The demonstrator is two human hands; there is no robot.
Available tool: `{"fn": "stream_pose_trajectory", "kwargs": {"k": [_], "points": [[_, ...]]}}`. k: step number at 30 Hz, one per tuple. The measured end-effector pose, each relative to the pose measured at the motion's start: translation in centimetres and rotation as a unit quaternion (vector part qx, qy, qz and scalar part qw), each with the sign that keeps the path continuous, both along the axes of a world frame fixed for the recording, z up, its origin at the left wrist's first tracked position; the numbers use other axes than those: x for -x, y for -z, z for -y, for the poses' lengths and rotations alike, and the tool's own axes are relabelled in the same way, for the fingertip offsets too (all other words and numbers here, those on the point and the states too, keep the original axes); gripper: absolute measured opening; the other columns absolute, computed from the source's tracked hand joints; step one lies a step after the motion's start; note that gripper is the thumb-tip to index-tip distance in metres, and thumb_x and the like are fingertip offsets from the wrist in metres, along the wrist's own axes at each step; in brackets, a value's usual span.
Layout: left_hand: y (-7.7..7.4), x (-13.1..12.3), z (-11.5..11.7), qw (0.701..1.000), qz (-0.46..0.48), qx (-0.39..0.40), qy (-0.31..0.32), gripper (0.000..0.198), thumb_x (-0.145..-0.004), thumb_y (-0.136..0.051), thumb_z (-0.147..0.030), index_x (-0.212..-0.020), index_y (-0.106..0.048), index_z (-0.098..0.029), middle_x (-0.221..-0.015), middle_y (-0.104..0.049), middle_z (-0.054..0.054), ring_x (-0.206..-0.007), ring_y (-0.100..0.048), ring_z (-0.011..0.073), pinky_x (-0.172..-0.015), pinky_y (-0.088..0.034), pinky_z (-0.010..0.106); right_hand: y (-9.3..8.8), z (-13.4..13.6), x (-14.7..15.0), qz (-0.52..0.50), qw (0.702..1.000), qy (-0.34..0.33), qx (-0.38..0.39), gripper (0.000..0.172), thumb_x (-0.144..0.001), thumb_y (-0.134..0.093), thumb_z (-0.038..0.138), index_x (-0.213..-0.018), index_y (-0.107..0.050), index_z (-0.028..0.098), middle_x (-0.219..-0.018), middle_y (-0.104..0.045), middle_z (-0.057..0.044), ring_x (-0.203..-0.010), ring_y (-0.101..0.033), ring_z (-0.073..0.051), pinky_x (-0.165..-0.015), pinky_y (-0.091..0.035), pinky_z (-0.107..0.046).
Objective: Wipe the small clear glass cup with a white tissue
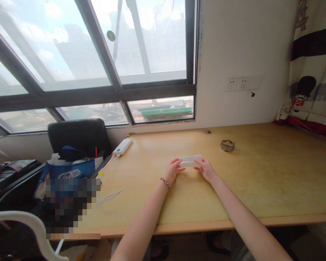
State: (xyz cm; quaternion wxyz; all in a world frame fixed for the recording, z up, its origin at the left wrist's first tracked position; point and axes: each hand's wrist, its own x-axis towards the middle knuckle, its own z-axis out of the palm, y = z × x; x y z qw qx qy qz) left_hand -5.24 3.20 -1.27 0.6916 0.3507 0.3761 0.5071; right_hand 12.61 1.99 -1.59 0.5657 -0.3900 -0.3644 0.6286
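Observation:
A small white, flat, rectangular thing (190, 161) is held level just above the table, stretched between both hands. I cannot make out its exact kind. My left hand (174, 169) grips its left end, thumb on top and fingers below. At its right end my right hand (205, 169) pinches it in the same way. A beaded bracelet (165, 182) circles my left wrist. Beyond my right hand, a dark round openwork thing (227, 145) rests on the table.
The wooden table (274, 174) runs along the wall below a window. A white power bank (122, 146) with a cable lies at its back left; a white cord (111, 195) lies nearer. A black chair (78, 134) with a blue bag (70, 170) stands left.

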Motion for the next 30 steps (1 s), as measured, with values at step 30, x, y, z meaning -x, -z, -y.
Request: {"fn": "stream_pose_trajectory", "kwargs": {"k": [30], "points": [[-0.3, 0.0, 0.2, 0.997, 0.044, 0.042, 0.041, 0.032, -0.074, -0.053, -0.041, -0.084, -0.058, -0.011, -0.088, -0.063, 0.011, -0.077, -0.06, 0.021, -0.066, -0.049, 0.033, -1.2, 1.3, 1.1, 0.322, 0.912, 0.034, -0.252, 0.027, -0.06, -0.065, 0.022, -0.086, -0.067, 0.029, -0.094, -0.064, -0.001, -0.097, -0.052, -0.023, -0.092, -0.033, -0.039]]}}
